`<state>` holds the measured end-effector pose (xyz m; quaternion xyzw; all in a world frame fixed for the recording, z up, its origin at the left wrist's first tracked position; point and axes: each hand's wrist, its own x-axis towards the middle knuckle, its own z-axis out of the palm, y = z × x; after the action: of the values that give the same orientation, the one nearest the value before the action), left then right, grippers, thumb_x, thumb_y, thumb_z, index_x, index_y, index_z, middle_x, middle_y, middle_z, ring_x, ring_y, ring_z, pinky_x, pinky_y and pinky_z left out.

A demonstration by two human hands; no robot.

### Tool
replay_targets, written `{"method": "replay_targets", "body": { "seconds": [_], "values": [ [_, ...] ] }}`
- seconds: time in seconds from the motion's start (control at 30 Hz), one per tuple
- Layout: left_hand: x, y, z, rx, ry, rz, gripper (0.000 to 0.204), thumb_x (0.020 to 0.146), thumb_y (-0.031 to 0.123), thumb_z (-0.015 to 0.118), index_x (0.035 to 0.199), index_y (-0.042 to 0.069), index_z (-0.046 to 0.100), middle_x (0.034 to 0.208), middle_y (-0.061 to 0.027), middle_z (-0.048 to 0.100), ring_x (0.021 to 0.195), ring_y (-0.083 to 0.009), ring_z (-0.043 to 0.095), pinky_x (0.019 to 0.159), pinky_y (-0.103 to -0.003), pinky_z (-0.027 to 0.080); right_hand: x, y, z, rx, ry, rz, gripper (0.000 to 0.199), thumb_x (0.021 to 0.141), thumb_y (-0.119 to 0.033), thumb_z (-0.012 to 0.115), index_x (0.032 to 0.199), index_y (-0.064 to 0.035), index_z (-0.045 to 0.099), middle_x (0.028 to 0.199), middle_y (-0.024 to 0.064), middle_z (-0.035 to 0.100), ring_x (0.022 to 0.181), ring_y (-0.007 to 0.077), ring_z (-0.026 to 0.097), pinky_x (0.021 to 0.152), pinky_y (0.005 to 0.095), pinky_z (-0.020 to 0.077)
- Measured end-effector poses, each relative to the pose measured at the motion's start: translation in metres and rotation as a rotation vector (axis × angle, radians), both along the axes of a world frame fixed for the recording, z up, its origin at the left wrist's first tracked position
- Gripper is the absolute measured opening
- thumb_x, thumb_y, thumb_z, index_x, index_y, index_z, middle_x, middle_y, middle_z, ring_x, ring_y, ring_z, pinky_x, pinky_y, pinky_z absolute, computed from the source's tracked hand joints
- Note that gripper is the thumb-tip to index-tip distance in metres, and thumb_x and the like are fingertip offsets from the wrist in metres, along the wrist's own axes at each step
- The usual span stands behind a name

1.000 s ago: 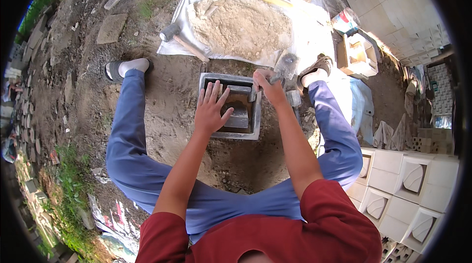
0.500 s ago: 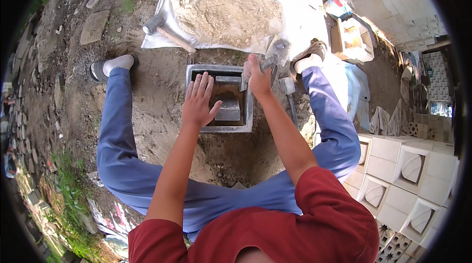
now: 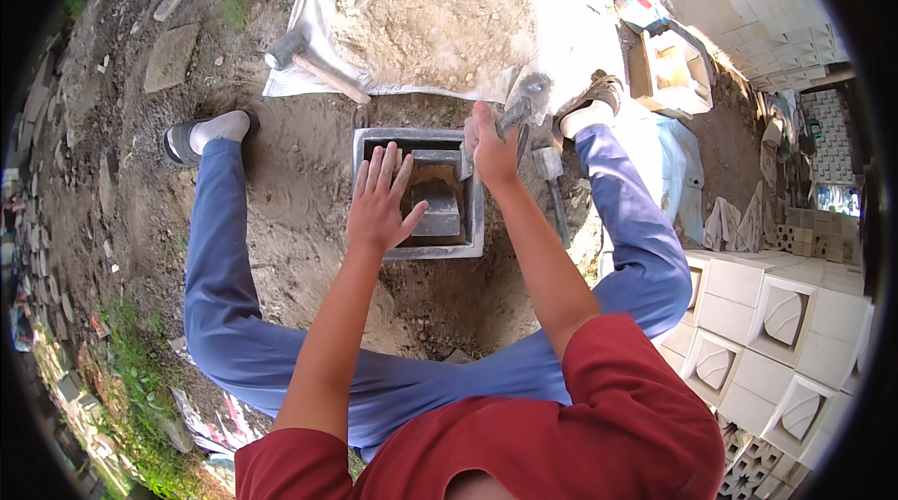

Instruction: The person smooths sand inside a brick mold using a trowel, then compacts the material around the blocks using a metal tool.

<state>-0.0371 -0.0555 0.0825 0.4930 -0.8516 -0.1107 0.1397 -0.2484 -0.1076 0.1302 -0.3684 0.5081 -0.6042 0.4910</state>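
Between my feet lies a grey rectangular mould frame (image 3: 475, 219) with a stepped block-shaped insert (image 3: 438, 223) inside it. My left hand (image 3: 379, 205) is over the frame's left part, its fingers stretched out and apart, holding nothing. Whether its palm touches the insert I cannot tell. My right hand (image 3: 491, 146), at the frame's upper right corner, is closed around a grey hand tool (image 3: 514, 116). Fingers hide much of that tool, so its exact kind is unclear. Just right of the frame, a small flat-bladed tool (image 3: 549, 163) with a dark handle lies on the ground.
Beyond the frame, a white sheet (image 3: 304, 32) bears a heap of pale sand (image 3: 440, 23). A mallet (image 3: 285, 49) rests at its left edge. A wooden box (image 3: 645, 79) and a bucket (image 3: 644, 6) stand at far right. Pale patterned blocks (image 3: 734, 313) are stacked at near right.
My left hand sits slightly lower relative to the frame, uncovering a little more of the insert. My right hand keeps its grip on the grey tool. The view has shifted slightly.
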Motion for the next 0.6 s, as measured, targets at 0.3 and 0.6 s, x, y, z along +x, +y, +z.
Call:
{"method": "replay_targets", "body": {
  "seconds": [0.3,0.6],
  "values": [
    [-0.004,0.004,-0.001,0.015,-0.010,-0.016,0.075,0.093,0.052,0.057,0.158,0.023,0.033,0.167,-0.0147,0.019,0.154,-0.0350,0.017,0.125,-0.048,0.015,-0.008,0.008,-0.011,0.035,0.063,-0.049,0.046,0.105,-0.033,0.055,0.067,-0.0080,0.050,0.060,-0.0070,0.042,0.056,0.0050,0.035,0.050,0.0278,0.0254],
    [-0.002,0.002,-0.003,0.019,-0.012,0.013,0.077,0.091,0.040,0.058,0.159,0.018,0.030,0.166,-0.0145,0.021,0.154,-0.0339,0.018,0.125,-0.048,0.015,-0.001,0.013,-0.015,0.033,0.083,-0.064,0.051,0.106,-0.038,0.052,0.064,-0.0090,0.047,0.059,-0.0067,0.041,0.057,0.0057,0.035,0.051,0.0300,0.0263]
  ]
}}
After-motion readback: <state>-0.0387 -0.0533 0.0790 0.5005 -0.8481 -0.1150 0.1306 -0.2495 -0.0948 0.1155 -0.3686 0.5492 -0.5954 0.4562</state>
